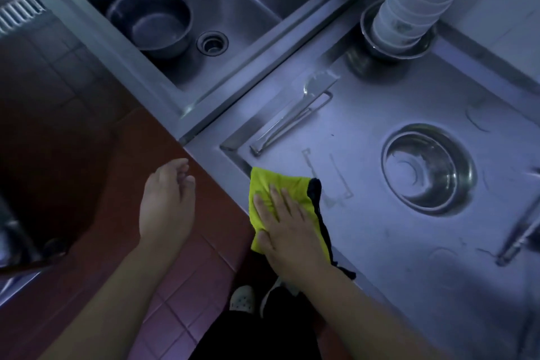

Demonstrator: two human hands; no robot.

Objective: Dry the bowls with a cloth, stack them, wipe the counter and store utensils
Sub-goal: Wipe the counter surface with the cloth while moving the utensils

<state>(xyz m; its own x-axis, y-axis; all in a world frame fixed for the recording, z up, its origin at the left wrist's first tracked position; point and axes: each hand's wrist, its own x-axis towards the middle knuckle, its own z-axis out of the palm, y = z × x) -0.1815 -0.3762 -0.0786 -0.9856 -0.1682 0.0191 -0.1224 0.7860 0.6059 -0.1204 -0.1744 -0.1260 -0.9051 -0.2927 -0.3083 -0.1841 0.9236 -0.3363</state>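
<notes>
Right hand (287, 231), fingers flat, presses yellow black-edged cloth (280, 199) onto steel counter (380, 242) near front corner, likely wiping. Left hand (166, 204) empty, relaxed, off counter. Stacked white bowls (420, 0) at back; metal tongs (289, 117) unstored.

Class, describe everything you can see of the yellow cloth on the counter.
The yellow cloth is a soft fabric, bright yellow-green with a black edge along its right side. It lies flattened on the near-left corner of the steel counter, its lower end reaching the counter's front edge. The right hand presses on it with straight, spread fingers. Nothing else touches it.
</notes>
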